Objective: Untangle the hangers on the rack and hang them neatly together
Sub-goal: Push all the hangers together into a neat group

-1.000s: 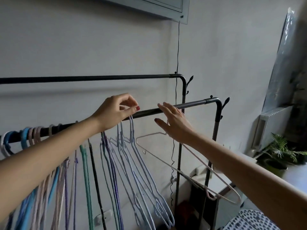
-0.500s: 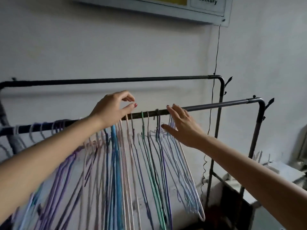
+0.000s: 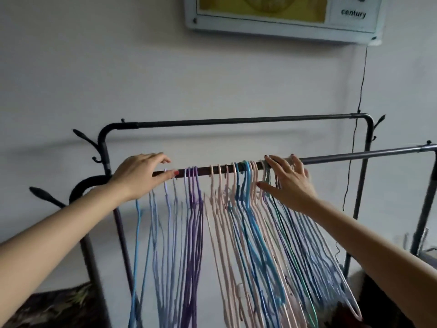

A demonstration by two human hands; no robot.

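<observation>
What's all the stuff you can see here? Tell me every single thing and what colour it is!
Thin wire hangers: many, too tangled to count; light blue, lilac, purple, pink, bright blue, green; hanging on the front rail.
Dark metal front rail: one, grey-black, running across the middle.
Dark metal back rail: one, black-grey, behind and higher.
Black branch-shaped hooks: several, on the rack's corner posts.
White framed panel reading "century": one, yellow inside, on the wall at the top.
Thin black cord: one, running down the wall.
Left hand: resting on the front rail, fingers relaxed.
Right hand: fingers spread, pressing on the hanger hooks.
</observation>
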